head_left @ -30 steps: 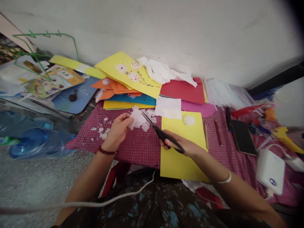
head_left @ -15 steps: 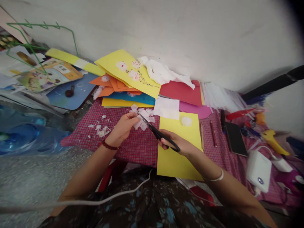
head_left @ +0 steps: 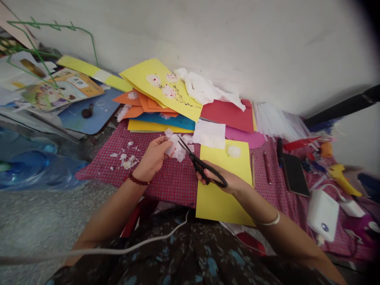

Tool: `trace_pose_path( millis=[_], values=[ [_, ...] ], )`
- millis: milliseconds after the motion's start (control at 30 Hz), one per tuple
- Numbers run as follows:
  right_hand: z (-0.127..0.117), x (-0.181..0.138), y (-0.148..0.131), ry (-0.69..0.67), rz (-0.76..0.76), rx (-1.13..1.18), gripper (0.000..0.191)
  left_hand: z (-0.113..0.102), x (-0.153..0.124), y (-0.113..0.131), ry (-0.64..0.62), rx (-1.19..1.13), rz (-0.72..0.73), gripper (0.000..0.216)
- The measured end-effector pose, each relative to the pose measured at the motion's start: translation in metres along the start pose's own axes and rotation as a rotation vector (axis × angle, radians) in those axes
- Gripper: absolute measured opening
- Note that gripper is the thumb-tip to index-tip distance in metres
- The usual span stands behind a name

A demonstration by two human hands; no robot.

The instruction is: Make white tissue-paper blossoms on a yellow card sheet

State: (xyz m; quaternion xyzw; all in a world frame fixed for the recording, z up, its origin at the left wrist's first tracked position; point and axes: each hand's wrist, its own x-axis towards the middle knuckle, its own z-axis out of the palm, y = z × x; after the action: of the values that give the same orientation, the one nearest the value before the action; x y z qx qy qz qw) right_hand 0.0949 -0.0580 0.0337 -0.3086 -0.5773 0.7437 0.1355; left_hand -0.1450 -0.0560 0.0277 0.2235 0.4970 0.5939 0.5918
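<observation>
My left hand (head_left: pixel 154 156) is closed, pinching a small piece of white tissue paper (head_left: pixel 170 149) between thumb and fingers. In my right hand (head_left: pixel 218 174) is a pair of black scissors (head_left: pixel 194 160), fingers through the handles, with the blades slightly parted and pointing up-left beside the held piece. Several cut white paper pieces (head_left: pixel 180 153) lie on the checked cloth just past the blades. Under my right hand a yellow sheet (head_left: pixel 225 206) lies flat, with a round white patch (head_left: pixel 234 151) near its top. A white tissue square (head_left: pixel 209 134) overlaps its upper left corner.
Crumpled white scraps (head_left: pixel 129 161) lie at the left. Behind are a yellow card with flowers (head_left: pixel 162 85), orange paper (head_left: pixel 142 103), red paper (head_left: pixel 227 115) and crumpled tissue (head_left: pixel 204 89). On the right lie pencils (head_left: pixel 267 168), a black phone-like slab (head_left: pixel 294 174) and a white power bank (head_left: pixel 323 213).
The scissor blades have opened a little and drawn back from the paper piece in my left hand. My left hand has shifted slightly and still pinches the piece.
</observation>
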Motion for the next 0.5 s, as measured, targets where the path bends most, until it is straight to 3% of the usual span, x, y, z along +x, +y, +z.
trace_pose_path(
  millis=[233,500],
  values=[
    [-0.0001,-0.0083,0.0,-0.002,-0.014,-0.081,0.053,-0.0048,0.0011,0.0013,0.101,-0.045,-0.006,0.02],
    [0.0047,-0.0032,-0.0041,0.0,0.009,-0.117,0.055,0.0012,-0.0044,-0.002,-0.073,0.112,0.006,0.014]
  ],
)
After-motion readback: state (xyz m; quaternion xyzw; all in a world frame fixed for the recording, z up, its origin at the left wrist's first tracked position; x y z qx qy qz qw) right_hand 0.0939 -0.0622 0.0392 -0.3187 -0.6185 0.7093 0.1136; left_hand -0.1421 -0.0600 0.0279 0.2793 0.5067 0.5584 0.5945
